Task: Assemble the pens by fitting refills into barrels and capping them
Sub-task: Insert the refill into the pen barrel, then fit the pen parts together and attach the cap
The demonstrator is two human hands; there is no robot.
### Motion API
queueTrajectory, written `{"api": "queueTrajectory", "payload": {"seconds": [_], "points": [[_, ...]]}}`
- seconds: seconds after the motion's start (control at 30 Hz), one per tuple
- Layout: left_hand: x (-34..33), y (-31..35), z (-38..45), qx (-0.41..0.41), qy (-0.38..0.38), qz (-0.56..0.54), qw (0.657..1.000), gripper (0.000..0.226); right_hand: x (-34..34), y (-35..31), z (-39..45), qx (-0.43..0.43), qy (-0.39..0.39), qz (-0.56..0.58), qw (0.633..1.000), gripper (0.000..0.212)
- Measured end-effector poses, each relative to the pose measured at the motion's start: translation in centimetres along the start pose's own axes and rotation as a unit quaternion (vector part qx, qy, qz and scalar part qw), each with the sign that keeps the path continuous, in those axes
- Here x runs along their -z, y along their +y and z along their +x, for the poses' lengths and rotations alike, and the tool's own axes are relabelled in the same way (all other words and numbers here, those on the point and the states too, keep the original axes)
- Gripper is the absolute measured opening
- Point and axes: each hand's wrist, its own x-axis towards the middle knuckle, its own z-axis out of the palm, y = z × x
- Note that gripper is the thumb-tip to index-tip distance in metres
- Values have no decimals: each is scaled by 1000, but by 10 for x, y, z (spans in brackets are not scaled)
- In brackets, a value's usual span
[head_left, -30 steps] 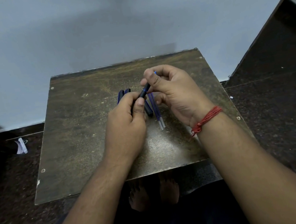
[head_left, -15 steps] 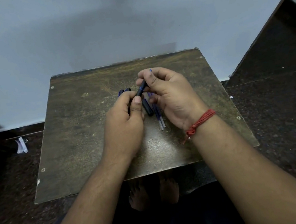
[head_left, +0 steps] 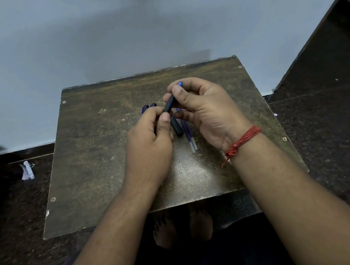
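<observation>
Both hands' grips curl tight round one dark plastic pen barrel [head_left: 169,106]: left hand [head_left: 149,144] low, right hand [head_left: 204,108] near its blue tip, above the worn brown desk [head_left: 89,165].

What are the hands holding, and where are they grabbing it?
Both hold one dark pen barrel with a blue tip. The left hand grips its lower end; the right hand pinches the upper part near the tip.
</observation>
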Motion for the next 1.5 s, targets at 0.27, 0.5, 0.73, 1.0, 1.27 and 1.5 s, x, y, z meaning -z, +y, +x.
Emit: {"api": "queueTrajectory", "payload": {"seconds": [0.27,0.5,0.73,1.0,1.27,1.5], "points": [[2,3,0,-2,3,11,1000,17,-1,1,1,11,1,33,999,11],[1,3,-1,-1,-3,11,1000,18,-3,4,2,11,25,45,999,10],[1,3,0,-2,1,6,1000,17,-2,3,2,10,7,38,999,7],[2,3,0,-1,7,11,1000,17,3,4,3,17,-17,37,999,11],[1,4,0,-1,0,13,1000,21,-1,4,2,17,2,46,999,6],[1,4,-1,-10,5,18,1000,20,2,4,3,17,-5,12,1000,8]]}}
